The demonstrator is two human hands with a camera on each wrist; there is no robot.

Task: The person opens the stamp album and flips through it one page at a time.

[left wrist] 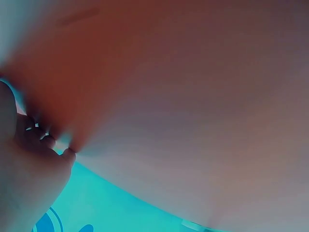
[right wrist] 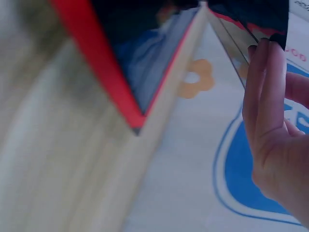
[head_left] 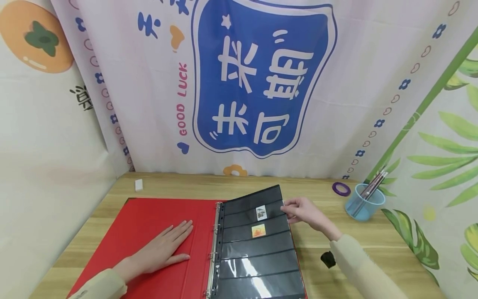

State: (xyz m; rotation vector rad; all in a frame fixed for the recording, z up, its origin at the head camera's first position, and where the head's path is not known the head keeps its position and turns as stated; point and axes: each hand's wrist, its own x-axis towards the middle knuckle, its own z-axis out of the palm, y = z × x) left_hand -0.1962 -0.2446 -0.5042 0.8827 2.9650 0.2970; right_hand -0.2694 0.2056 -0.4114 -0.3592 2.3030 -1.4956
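Observation:
An open red ring binder (head_left: 160, 211) lies on the wooden table, its metal rings along the spine. My left hand (head_left: 164, 247) rests flat on the inside of its left cover, fingers straight. With thumb and fingers my right hand (head_left: 304, 211) pinches the outer edge of a black stamp album page (head_left: 257, 249), whose upper corner is lifted. Two stamps sit in the page's upper strips: a white one (head_left: 261, 212) and below it a yellow-orange one (head_left: 258, 231). In the right wrist view the raised page (right wrist: 270, 19) stands apart from the binder's red corner (right wrist: 135, 121).
At the back right stand a blue cup (head_left: 364, 203) holding several brush-like sticks and, beside it, a purple tape ring (head_left: 341, 189). A small black object (head_left: 328, 259) lies by the right sleeve. A white block (head_left: 139, 185) is at the back left. A printed curtain hangs behind.

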